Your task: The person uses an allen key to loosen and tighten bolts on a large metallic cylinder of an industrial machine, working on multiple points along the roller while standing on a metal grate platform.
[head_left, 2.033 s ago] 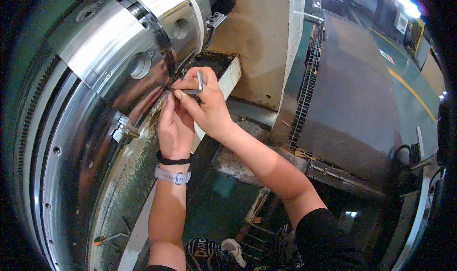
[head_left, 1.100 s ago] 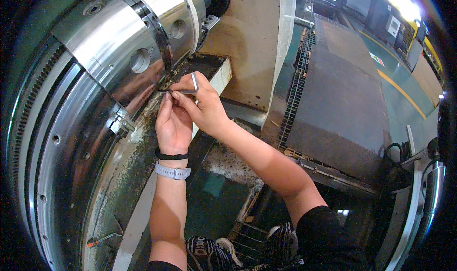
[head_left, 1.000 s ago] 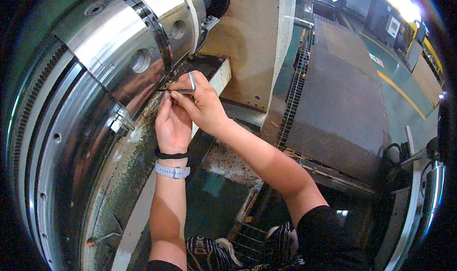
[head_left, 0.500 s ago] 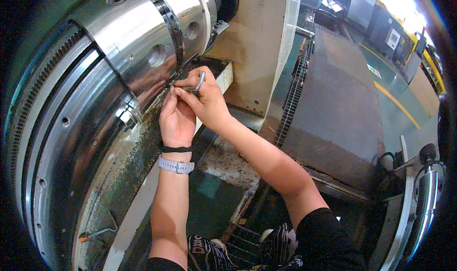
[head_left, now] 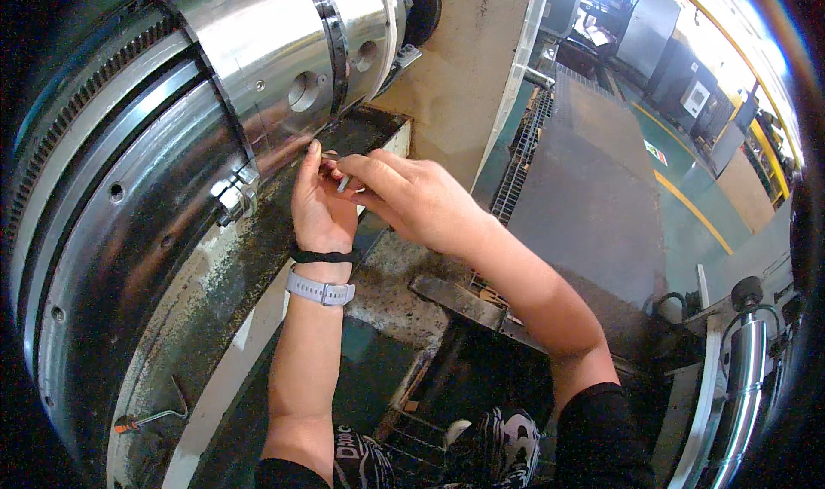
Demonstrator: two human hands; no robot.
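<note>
My right hand (head_left: 417, 195) is closed round a small bent metal hex key (head_left: 344, 183), whose grey end sticks out below the fingers. My left hand (head_left: 322, 210) is right beside it, palm turned up, with the thumb raised and the other fingers curled. Both sets of fingertips meet under a large shiny metal cylinder (head_left: 258, 46), close to its lower side. Whatever small thing lies between the left fingers is hidden. A black band and a pale watch (head_left: 320, 290) circle the left wrist.
A bolted clamp (head_left: 232, 198) juts from the cylinder, left of my hands. At lower left, an orange-ended bent rod (head_left: 168, 415) lies on the grimy machine ledge. A beige panel (head_left: 473, 68) rises behind the hands, and a broad grey metal plate (head_left: 584, 205) extends to the right.
My right hand has rolled over and shifted slightly right and down, so the hex key now points downward instead of up. My left thumb has straightened upward. The whole view has shifted a little.
</note>
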